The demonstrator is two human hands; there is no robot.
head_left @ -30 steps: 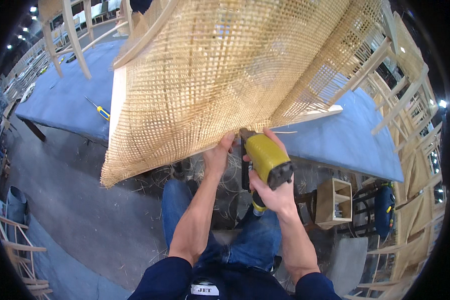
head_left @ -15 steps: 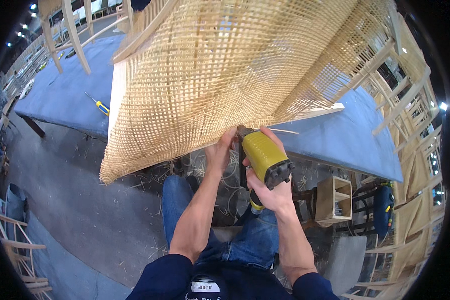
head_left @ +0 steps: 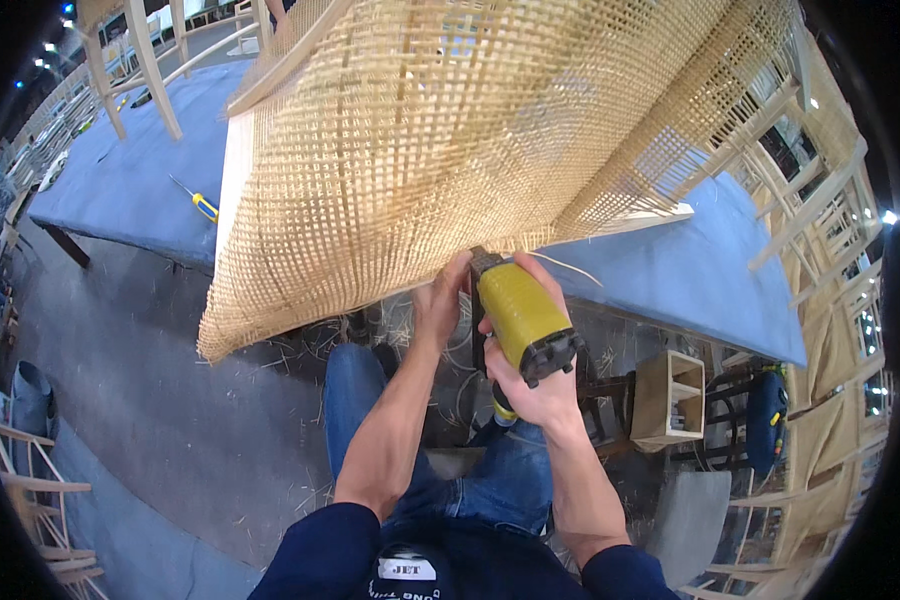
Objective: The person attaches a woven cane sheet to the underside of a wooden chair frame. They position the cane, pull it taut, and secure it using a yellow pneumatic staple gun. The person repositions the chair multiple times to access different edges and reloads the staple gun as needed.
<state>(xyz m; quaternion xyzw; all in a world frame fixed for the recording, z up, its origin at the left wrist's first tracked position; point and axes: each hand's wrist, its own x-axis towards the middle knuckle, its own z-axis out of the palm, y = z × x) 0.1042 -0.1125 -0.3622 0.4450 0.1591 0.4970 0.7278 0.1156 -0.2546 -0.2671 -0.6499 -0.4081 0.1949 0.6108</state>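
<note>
A large sheet of woven cane webbing [head_left: 390, 180] spreads over a pale wooden frame [head_left: 234, 165], which leans across the table. At the near edge of the weave, my left hand [head_left: 438, 308] pinches the cane and the rim, its fingertips partly hidden. My right hand [head_left: 542, 390] is wrapped around the handle of a yellow and black staple gun [head_left: 522, 312]. The tool's nose meets the webbing's near edge, right beside my left fingers. A loose cane strand [head_left: 570, 268] sticks out just right of the nose.
A blue-covered table [head_left: 710, 275] supports the frame. On its left part lie a yellow-handled screwdriver [head_left: 205, 207] and wooden chair legs [head_left: 150, 70]. A small wooden box [head_left: 667, 400] stands low on the right. Stacked chair frames [head_left: 820, 290] line the right side; cane scraps litter the floor.
The staple gun and my right hand have shifted slightly left, with the tool's body tilting a little. The loose strand now bends further down. My left hand stays at the edge.
</note>
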